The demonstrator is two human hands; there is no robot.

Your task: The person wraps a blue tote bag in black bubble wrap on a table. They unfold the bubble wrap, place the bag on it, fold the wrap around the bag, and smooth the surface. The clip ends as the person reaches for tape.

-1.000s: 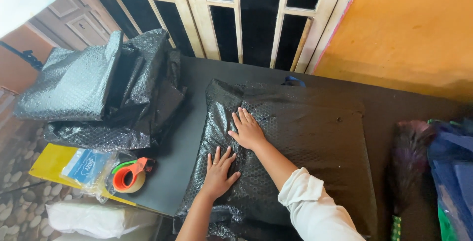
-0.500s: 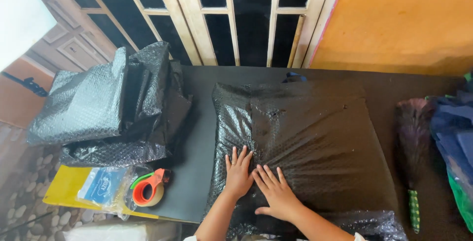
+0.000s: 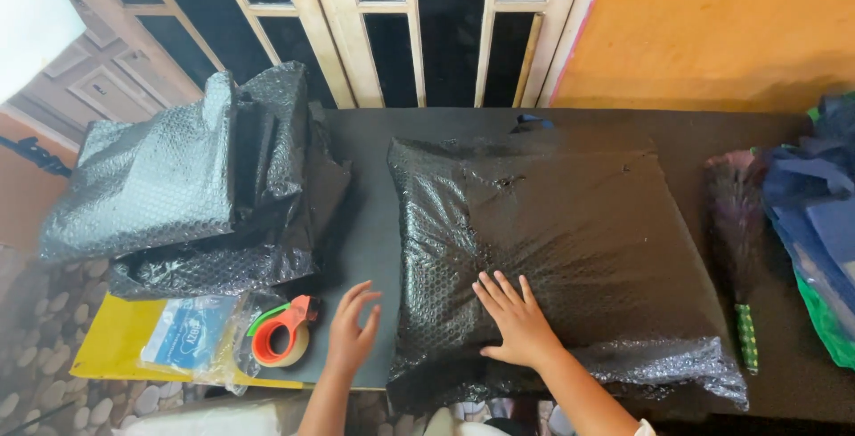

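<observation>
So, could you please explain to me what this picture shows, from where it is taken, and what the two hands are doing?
The picture comes from a camera worn on a person's head, looking down. No machine is here, only two bare hands. The right hand presses flat on a large parcel wrapped in black bubble wrap, lying on a dark table. The left hand hovers open beside an orange tape dispenser. A pile of black bubble wrap lies at the left. Neither hand holds anything.

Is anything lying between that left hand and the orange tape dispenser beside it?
Nothing visible. The left hand hovers open over bare dark table, with the tape dispenser just to its left. The right hand rests flat on the black bubble-wrapped package.
</observation>
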